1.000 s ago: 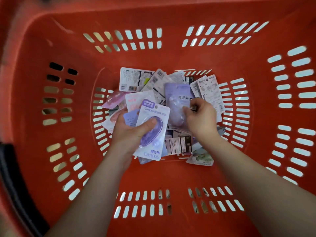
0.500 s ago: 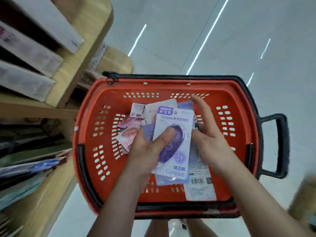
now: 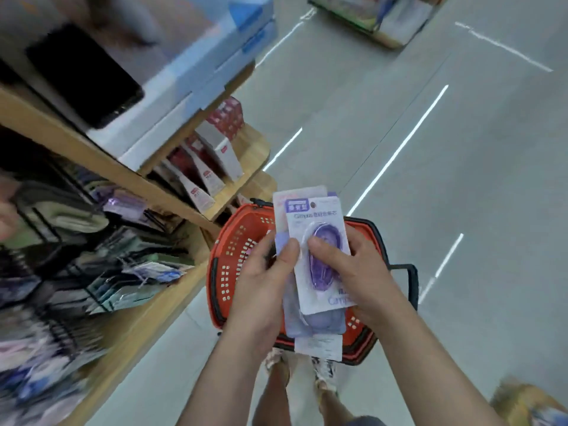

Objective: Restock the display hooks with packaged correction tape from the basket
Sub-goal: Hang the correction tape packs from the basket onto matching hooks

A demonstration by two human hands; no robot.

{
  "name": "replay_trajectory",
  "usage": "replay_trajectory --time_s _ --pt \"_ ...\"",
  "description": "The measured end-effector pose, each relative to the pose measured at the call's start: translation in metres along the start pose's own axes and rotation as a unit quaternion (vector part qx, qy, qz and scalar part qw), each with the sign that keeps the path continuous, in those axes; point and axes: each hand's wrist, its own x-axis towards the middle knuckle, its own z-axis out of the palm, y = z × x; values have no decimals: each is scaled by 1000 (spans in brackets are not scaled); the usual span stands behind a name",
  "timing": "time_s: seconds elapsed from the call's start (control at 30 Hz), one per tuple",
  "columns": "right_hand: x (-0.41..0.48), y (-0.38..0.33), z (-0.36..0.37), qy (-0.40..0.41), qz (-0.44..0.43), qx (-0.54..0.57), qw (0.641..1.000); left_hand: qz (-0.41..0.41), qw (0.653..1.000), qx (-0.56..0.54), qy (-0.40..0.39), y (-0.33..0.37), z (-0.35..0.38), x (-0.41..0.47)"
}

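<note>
A small stack of packaged correction tape [image 3: 316, 216] is held upright above the red basket [image 3: 235, 241], which stands on the floor below. The front pack is white with a purple oval tape unit under a blister. My left hand [image 3: 261, 281] grips the stack's left edge, thumb on the front. My right hand [image 3: 359, 272] holds the right side, its thumb pressed on the purple blister. The display hooks [image 3: 92, 272] with hanging packs are blurred at the left, on the wooden shelf unit.
A wooden shelf unit [image 3: 159, 192] runs along the left with red-and-white boxes [image 3: 212, 161] and blue-white boxes higher up. Grey floor stretches to the right. My feet [image 3: 301, 367] stand just behind the basket. Another low display [image 3: 378, 20] is far off.
Both hands have risen out of the basket with the stack of packs. My right hand, open beside the stack before, now holds it. The view has swung up toward the shelves.
</note>
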Motion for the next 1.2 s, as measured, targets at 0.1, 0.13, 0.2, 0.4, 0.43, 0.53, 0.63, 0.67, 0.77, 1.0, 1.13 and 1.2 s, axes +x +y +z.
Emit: replay_trajectory --time_s 0.1,0.13,0.2,0.4,0.43,0.53,0.63,0.67,0.77,1.0,1.13,1.2 --pt "-37 -38 9 -23 -5 22 999 34 998 23 36 30 11 -47" --pt "-49 -48 12 -30 -10 25 999 46 997 36 52 38 14 -62" --pt "-72 -68 20 -40 -22 48 998 94 987 85 100 52 21 -88" --pt "-122 -104 44 -82 -33 99 991 186 955 42 228 84 24 -156" --pt "-127 -109 48 -90 -36 101 990 199 949 32 243 91 21 -168" --pt "-139 -124 61 -84 -105 52 990 234 929 33 286 113 1 -199" --pt "-149 -137 80 -109 -200 -44 973 246 916 31 314 129 -28 -229" --pt "-150 -139 88 -125 -221 -77 964 246 918 25 309 132 -35 -239" --pt "-158 -139 125 -139 -247 -179 942 236 934 20 266 137 -47 -264" --pt "-198 -118 196 -213 -131 -165 954 229 927 3 297 138 -74 -290" --pt "-207 -109 219 -239 -101 -122 958 209 938 1 276 142 -102 -298" --pt "-209 -108 229 -231 -102 -113 961 190 950 -11 247 144 -116 -303"
